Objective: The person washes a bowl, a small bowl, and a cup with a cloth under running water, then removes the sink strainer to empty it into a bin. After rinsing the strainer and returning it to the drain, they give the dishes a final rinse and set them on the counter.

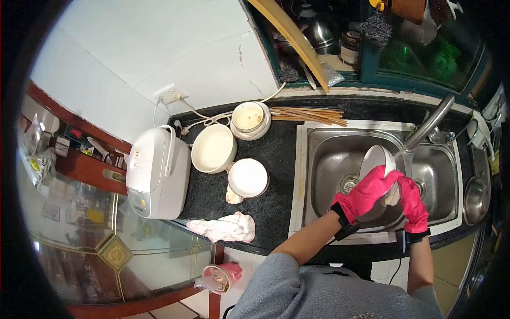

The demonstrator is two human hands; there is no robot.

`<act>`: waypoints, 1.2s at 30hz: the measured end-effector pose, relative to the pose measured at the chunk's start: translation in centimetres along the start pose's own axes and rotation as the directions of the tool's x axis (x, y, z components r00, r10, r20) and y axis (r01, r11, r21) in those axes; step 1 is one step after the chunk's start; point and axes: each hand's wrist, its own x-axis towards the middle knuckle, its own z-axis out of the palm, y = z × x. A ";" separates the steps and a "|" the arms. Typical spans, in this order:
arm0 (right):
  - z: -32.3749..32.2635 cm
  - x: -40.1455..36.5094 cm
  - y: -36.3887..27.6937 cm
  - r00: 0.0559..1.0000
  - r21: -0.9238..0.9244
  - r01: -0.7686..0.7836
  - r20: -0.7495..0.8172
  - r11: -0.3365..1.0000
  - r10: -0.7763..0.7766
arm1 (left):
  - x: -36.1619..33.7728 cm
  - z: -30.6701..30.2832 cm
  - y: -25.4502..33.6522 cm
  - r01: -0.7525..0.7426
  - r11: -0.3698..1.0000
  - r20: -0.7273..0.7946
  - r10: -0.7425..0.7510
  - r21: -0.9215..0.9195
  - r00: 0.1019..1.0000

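Note:
Both my hands wear pink rubber gloves and are over the steel sink [319, 202]. My left hand [364, 191] is closed on a white bowl [374, 158], which is tilted under the faucet [430, 123]. A stream of water runs from the spout onto the bowl's rim. Close beside it, my right hand [411, 201] has its fingers curled round a pale beige cloth [392, 195], which hangs between the two gloves. The fingertips of the right glove are partly hidden.
On the black counter left of the sink stand a large cream bowl [213, 149], stacked bowls [248, 116], a white bowl [248, 178], chopsticks [308, 114], a crumpled cloth [226, 227] and a white rice cooker [151, 173]. A metal lid [476, 199] sits at the right.

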 end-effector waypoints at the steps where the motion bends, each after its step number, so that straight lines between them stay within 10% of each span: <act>1: 0.0 -0.1 0.1 0.992 0.076 -0.127 0.022 0.989 0.126 | 0.2 -0.4 -0.8 -0.002 1.000 -0.008 0.002 0.001 1.000; 2: -0.9 0.2 0.9 0.926 -0.394 0.375 0.120 0.840 -0.357 | 0.3 -1.1 -1.4 -0.034 0.997 0.036 0.036 -0.068 0.999; 7: -1.3 1.4 3.6 0.931 -0.237 0.341 -0.052 0.910 -0.362 | -1.3 -1.0 -1.0 0.067 0.892 -0.097 -0.026 0.447 0.995; 9: -0.6 2.1 5.9 0.994 0.113 0.106 0.014 0.988 -0.109 | -1.7 -0.4 0.4 0.046 0.864 -0.071 -0.012 0.502 0.997; 11: -0.8 1.7 6.0 0.979 -0.179 0.193 0.097 0.965 -0.178 | -1.7 -0.3 2.3 0.160 0.802 0.016 -0.207 0.575 0.978; 12: -0.6 0.3 4.1 0.923 -0.406 0.380 0.223 0.831 -0.314 | -1.8 -2.7 -2.9 -0.413 0.222 0.302 0.404 0.883 0.864; 13: -0.5 -1.0 2.4 0.844 -0.582 0.536 0.367 0.611 -0.391 | -1.8 -2.7 -2.7 -0.431 0.237 0.315 0.403 0.871 0.859; 15: -0.4 -2.5 0.0 0.841 -0.614 0.537 0.441 0.579 -0.313 | -2.3 -2.7 -1.1 -0.313 0.582 0.137 0.326 0.750 0.935; 18: 0.5 -3.1 -0.7 0.932 -0.600 0.191 0.360 0.777 0.049 | -1.8 -1.2 0.5 -0.110 0.743 0.010 0.137 0.660 0.990; 19: -0.3 -2.6 2.2 0.852 -0.676 0.516 0.471 0.526 -0.230 | -1.5 -0.1 2.5 0.006 0.803 -0.029 0.014 0.596 0.999; 20: 0.6 -3.2 -1.6 0.985 -0.496 0.127 0.165 0.859 -0.050 | -0.9 -0.2 0.9 -0.100 0.675 0.049 0.094 0.731 0.994; 21: 1.4 -3.5 -4.0 0.984 0.191 -0.158 0.108 0.969 0.139 | -0.4 -0.4 -0.6 -0.196 0.512 0.127 0.167 0.836 0.978; 23: 1.1 -3.0 -3.0 0.988 0.563 -0.155 0.089 0.812 0.127 | 0.2 0.6 -0.7 -0.102 0.388 0.157 -0.113 0.916 0.981; 25: 1.8 -2.6 -3.9 0.993 0.369 -0.117 0.068 0.922 0.099 | -0.5 1.1 -1.6 -0.337 0.075 0.345 -0.169 0.938 0.923; 27: 1.5 -3.0 -3.9 0.995 0.155 -0.080 0.065 0.985 0.070 | -1.2 1.2 -1.8 -0.393 0.128 0.413 -0.210 0.910 0.886; 29: 0.9 -3.9 -2.0 0.940 -0.153 0.308 0.201 0.939 -0.275 | -2.5 1.2 -2.0 -0.443 0.084 0.436 0.090 0.893 0.896; 30: 0.8 -3.6 -0.1 0.833 -0.356 0.553 0.238 0.753 -0.500 | -3.3 1.1 -1.7 -0.380 0.001 0.380 -0.036 0.925 0.924; 33: 3.7 -4.5 -3.2 0.953 0.120 0.296 0.028 0.948 -0.301 | -6.3 -1.0 -1.5 -0.377 -0.022 0.378 0.077 0.926 0.923; 36: 4.0 -3.2 -5.5 0.973 0.204 0.222 0.013 0.954 -0.229 | -7.8 -5.5 -0.5 -0.407 -0.131 0.407 -0.027 0.904 0.913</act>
